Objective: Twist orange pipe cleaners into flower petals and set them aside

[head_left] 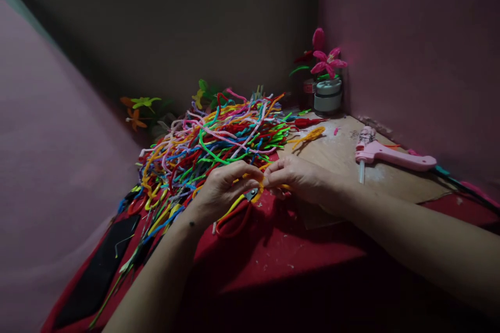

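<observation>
My left hand (224,187) and my right hand (300,179) meet over a red cloth (292,250), fingertips pinched together on a yellow-orange pipe cleaner (258,195). Scissors with red handles (236,218) lie just under my left hand, a small metal part showing by the fingers. Right behind my hands sits a big tangled pile of coloured pipe cleaners (219,140).
A pink glue gun (386,155) lies on a cardboard sheet (344,156) at the right. A small pot with pink pipe-cleaner flowers (327,70) stands in the back corner. More small flowers (138,109) lie at the back left. A black flat object (97,270) lies at the front left.
</observation>
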The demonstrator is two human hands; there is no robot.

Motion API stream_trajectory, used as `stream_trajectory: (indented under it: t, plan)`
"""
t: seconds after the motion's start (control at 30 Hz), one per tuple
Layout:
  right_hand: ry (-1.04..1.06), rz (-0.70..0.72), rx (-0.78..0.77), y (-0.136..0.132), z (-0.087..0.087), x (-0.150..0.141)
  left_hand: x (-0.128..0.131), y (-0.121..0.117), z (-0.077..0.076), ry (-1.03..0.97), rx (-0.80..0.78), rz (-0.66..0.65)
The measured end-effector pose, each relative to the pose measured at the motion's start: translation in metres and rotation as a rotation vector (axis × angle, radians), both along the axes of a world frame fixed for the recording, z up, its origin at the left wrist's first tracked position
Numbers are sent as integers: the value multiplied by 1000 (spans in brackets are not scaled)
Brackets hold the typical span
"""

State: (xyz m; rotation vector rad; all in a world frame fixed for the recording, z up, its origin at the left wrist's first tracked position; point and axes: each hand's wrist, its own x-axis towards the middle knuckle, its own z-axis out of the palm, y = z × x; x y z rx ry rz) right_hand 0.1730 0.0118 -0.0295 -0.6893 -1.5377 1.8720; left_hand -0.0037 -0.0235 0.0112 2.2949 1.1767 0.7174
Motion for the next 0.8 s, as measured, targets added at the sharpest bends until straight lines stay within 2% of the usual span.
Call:
stream_trajectory:
  t: [0.23,0.33,0.43,0.5,0.57,0.7,0.8]
  plan:
    - [-34,24,49,-1,1,2,1,2,0,-66,-51,-26]
    - [12,-13,44,-2,1,1,2,5,-6,-297,-159,72]
    - [86,-59,15,-2,0,-3,2,10,-13,-593,-382,158]
    - [118,-79,-12,-3,-1,-4,3,12,-18,-728,-527,158]
    - [127,-76,-49,-3,-2,-6,7,12,-20,-821,-608,154]
    - [128,-69,-80,-5,3,-7,17,11,-18,-845,-603,213]
    - [45,-105,19,-3,13,-7,23,12,-10,-782,-505,298]
